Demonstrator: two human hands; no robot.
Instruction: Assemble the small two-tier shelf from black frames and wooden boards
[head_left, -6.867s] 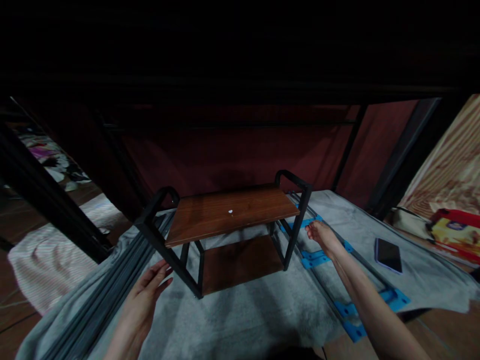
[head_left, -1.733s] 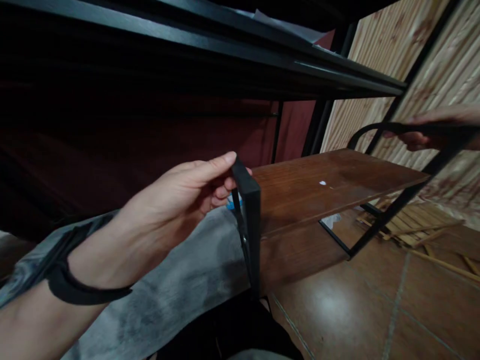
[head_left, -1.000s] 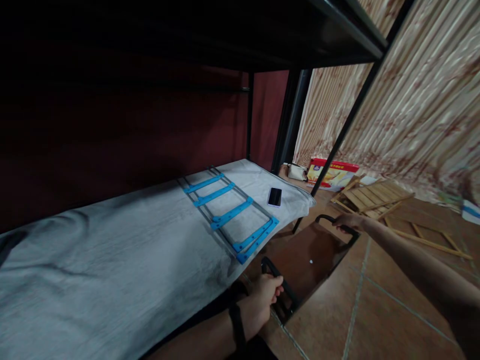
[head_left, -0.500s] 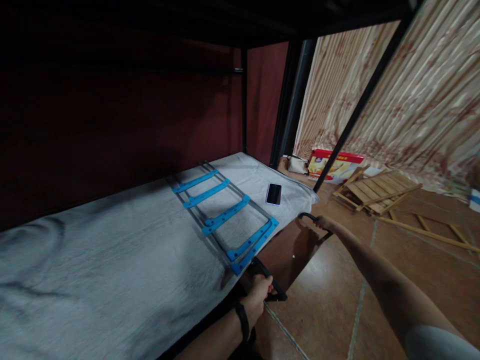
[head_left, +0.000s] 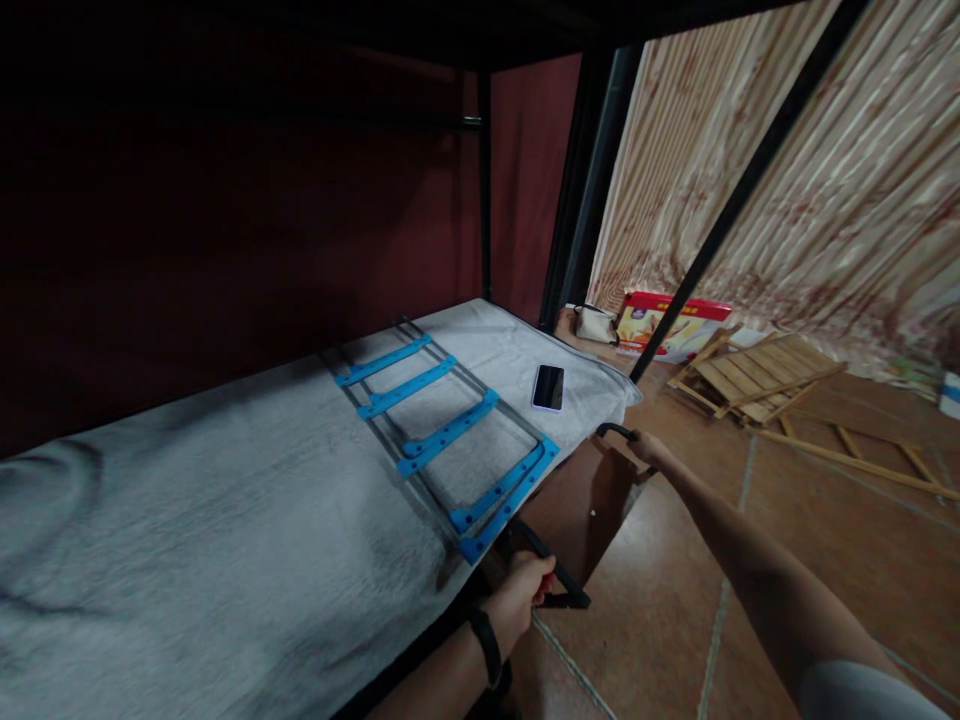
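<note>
Beside the bed [head_left: 225,520] | left hand [head_left: 525,595] grips shelf [head_left: 581,500] near handle | right hand [head_left: 646,448] grips far handle | floor [head_left: 675,620] beneath

The left hand [head_left: 525,598] is bare, and a thin black band goes around its wrist like a bracelet. The right hand [head_left: 649,449] is bare too, with no ring or watch to see. The right arm is bare down to a light grey sleeve near the shoulder.
</note>
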